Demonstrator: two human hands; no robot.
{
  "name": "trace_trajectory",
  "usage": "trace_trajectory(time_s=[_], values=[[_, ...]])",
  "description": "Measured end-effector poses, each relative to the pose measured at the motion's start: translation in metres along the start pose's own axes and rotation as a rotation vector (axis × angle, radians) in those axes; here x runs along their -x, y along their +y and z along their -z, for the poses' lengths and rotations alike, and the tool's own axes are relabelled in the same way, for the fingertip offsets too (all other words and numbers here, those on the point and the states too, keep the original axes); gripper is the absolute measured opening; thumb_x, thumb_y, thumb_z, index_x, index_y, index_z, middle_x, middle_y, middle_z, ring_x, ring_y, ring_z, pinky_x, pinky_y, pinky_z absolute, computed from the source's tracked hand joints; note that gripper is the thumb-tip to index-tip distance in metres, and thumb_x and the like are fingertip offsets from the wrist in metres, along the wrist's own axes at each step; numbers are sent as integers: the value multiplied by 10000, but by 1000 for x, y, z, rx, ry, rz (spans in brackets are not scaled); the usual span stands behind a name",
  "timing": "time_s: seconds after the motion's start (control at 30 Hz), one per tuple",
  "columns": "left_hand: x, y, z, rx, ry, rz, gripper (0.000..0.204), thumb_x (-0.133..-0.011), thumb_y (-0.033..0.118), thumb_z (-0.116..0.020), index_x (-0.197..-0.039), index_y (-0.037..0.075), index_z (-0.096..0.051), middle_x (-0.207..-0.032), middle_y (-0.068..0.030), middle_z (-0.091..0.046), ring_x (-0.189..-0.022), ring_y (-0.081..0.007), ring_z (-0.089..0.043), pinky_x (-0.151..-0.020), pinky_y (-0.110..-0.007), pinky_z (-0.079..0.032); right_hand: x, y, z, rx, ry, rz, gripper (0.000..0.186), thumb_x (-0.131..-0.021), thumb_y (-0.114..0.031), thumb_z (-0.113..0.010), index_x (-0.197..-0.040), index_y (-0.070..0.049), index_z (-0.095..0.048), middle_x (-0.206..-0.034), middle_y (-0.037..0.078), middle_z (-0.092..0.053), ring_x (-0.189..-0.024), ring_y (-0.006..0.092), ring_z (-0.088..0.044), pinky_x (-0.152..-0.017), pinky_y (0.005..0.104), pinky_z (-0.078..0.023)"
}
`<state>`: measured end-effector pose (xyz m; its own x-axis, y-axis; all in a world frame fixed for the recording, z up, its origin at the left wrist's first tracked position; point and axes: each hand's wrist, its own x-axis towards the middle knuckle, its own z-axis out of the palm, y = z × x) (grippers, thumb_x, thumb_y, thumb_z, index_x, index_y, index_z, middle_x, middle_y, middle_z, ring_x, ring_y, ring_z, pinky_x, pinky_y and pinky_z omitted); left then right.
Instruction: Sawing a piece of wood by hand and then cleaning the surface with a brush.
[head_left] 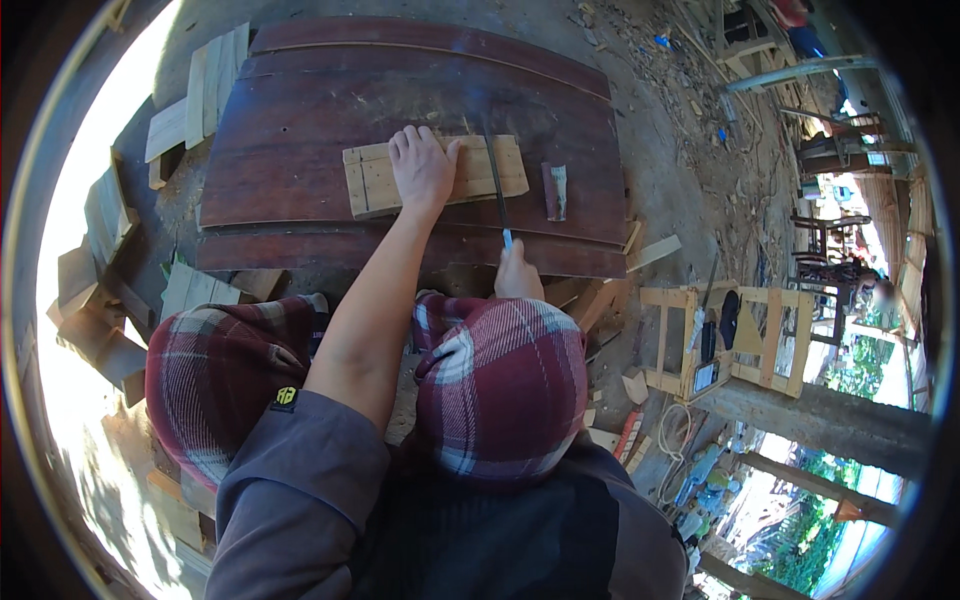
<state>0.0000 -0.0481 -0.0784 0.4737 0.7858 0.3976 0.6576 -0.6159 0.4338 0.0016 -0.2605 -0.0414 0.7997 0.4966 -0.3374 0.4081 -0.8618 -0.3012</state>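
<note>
A short, pale wooden board [375, 185] lies crosswise on a dark red-brown wooden panel [300, 120], with a dark line across its left part. My left hand [422, 172] bears down on the board, its fingers reaching over the far edge and its thumb apart. My right hand [517, 274] is closed round the pale blue handle of a handsaw [497, 180]. The saw's thin dark blade shows edge-on across the board's right part. How deep the blade sits in the wood is hard to tell. Part of my right hand is hidden behind my knee.
A small brown-and-white block [555, 192] lies right of the board. Wood offcuts [205, 85] are piled to the left. A pale wooden frame [775, 340] stands at the right, near a coiled cord [675, 435]. My plaid-covered knees [505, 385] rise close to the panel's near edge.
</note>
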Motion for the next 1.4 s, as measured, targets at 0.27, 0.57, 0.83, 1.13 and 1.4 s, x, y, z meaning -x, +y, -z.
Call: trace_trajectory(time_s=[0.27,0.57,0.83,1.13,1.4], values=[[0,-2,1,60,-2,-76,446,-847,437,-617,-929,1,-571,-937,-144,-539,-982,-310,-506,-921,-407,-372,-31,-19,1,12,118,149,223,-992,-248,-359,-1064,-40,-390,-771,293,-629,-772,482,-621,-660,576,-483],[2,2,-1,118,-11,-110,449,-846,436,-619,-914,-4,-557,-919,-150,-536,-954,-311,-510,-900,-408,-386,-10,-31,-3,2,76,-6,235,-1002,-271,-332,-1059,-51,-394,-785,298,-632,-788,479,-624,-679,565,-485],[3,3,-5,59,3,-63,451,-844,437,-620,-916,-2,-545,-918,-141,-526,-966,-305,-503,-909,-401,-381,23,-17,-17,32,1,-261,229,-1000,-277,-334,-1074,-70,-395,-808,298,-636,-800,479,-625,-690,564,-486],[3,5,-2,44,11,-56,458,-846,445,-617,-918,-1,-542,-923,-138,-523,-970,-301,-501,-919,-401,-372,4,-11,-7,36,4,-133,214,-992,-261,-354,-1082,-72,-396,-800,292,-637,-796,471,-630,-684,565,-487],[4,3,-4,12,8,-23,469,-853,449,-608,-931,-7,-532,-946,-146,-518,-985,-314,-487,-928,-412,-359,5,-3,-12,39,74,-32,218,-985,-246,-368,-1107,-67,-392,-788,289,-635,-783,470,-630,-665,564,-489]])
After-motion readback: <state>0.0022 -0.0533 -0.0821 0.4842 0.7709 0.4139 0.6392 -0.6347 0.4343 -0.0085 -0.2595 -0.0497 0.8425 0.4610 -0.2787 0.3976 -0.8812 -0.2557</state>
